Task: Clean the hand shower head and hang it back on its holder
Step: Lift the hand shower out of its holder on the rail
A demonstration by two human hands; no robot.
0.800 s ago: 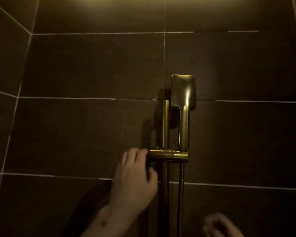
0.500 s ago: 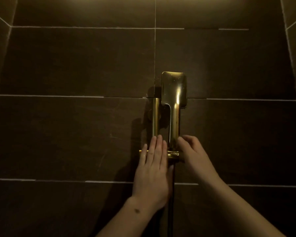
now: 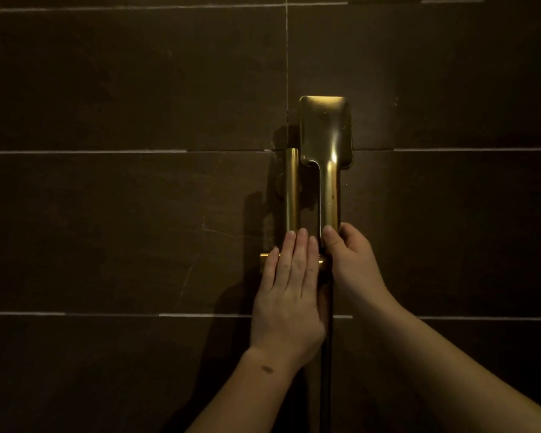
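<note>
A gold hand shower head (image 3: pixel 325 132) with a square face stands upright in its gold holder (image 3: pixel 265 259) on the dark tiled wall, its handle (image 3: pixel 329 195) running down into the holder. My left hand (image 3: pixel 289 295) lies flat over the holder and the gold slide rail (image 3: pixel 292 189), fingers together and pointing up. My right hand (image 3: pixel 352 260) is closed around the bottom of the shower handle just above the holder. The hose (image 3: pixel 327 370) drops straight down below and is partly hidden by my left hand.
Dark brown wall tiles (image 3: pixel 138 229) with pale grout lines fill the view. The lighting is dim. A wall corner shows at the far upper left.
My right hand has come up from the bottom edge and closed on the shower handle. My left hand shifted from beside the holder onto it. The view moved closer.
</note>
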